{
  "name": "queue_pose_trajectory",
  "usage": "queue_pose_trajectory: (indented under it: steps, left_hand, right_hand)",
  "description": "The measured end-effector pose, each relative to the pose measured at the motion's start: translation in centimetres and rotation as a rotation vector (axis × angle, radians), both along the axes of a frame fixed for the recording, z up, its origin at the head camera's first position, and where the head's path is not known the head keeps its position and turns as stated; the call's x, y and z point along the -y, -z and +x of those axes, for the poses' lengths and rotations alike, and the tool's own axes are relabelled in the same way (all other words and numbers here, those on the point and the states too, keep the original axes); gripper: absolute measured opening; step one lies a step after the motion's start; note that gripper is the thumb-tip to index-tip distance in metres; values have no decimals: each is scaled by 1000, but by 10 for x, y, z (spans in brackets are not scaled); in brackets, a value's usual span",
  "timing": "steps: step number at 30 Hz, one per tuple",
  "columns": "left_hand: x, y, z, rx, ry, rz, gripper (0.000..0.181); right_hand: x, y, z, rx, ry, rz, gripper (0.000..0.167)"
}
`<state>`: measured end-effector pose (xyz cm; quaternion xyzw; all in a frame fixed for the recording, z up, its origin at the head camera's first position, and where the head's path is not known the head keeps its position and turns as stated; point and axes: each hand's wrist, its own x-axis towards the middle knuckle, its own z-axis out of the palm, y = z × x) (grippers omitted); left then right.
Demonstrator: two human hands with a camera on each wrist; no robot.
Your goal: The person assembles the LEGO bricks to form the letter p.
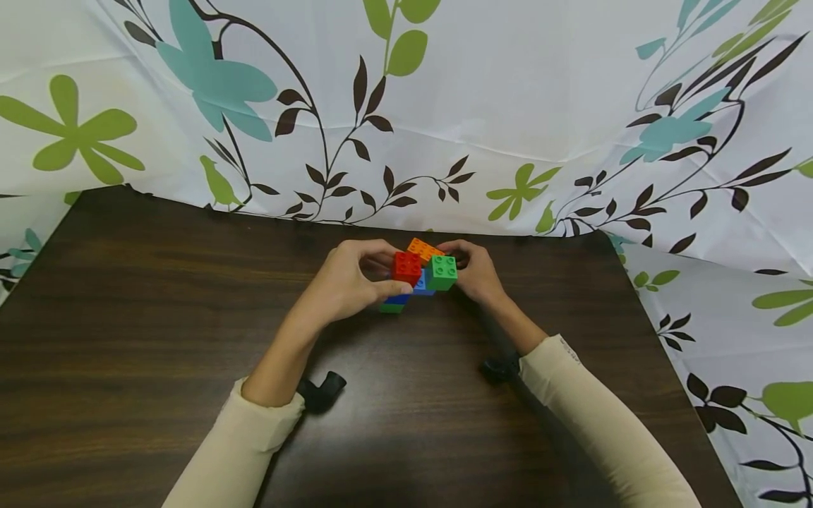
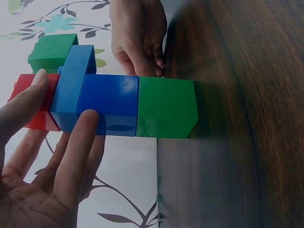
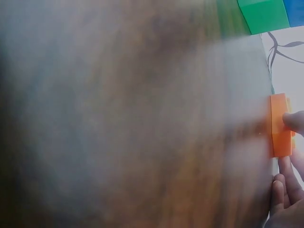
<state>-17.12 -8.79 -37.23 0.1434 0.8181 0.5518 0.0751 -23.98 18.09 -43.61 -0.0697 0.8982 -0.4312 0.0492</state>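
While the left hand (image 1: 343, 286) gripped a small stack of blocks, the right hand (image 1: 476, 274) pinched an orange brick (image 1: 424, 250) just beside it, so that all the pieces lay between the two hands. At the top of the stack stood a red block (image 1: 406, 267) and, to its right, a green block (image 1: 441, 272), both set on a lighter blue brick (image 2: 71, 90). Below this brick came a dark blue block (image 2: 109, 97), and lowest another green block (image 2: 166, 107); whether that one touched the table, I cannot tell. The left thumb pressed on the red block, and a fingertip of the same hand lay against the dark blue one. The table (image 1: 190, 339) was dark brown with a wood grain, and behind it and at its sides hung a white cloth (image 1: 508, 85), printed with green and teal flowers, dark leafy stems and small green birds. Both arms wore pale sleeves (image 1: 222, 451), and a black object (image 1: 324, 391) was near the left wrist. From the head, the lower part of the stack was mostly covered, but the left wrist view showed its layers from the side. The right wrist view, blurred over the table, showed what the head view partly hid: the right thumb on the face of the orange brick, with the lowest green block apart from this brick.
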Motion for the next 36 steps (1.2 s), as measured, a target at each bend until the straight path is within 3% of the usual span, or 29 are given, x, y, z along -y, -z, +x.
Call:
queue_pose_trajectory:
  steps: [22, 36]
  left_hand:
    - [0, 2, -1, -2, 1, -6, 38]
    - [0, 3, -2, 0, 5, -6, 38]
  right_hand:
    - [-2, -9, 2, -32, 12, -66, 36]
    - [-5, -37, 9, -86, 45, -102, 34]
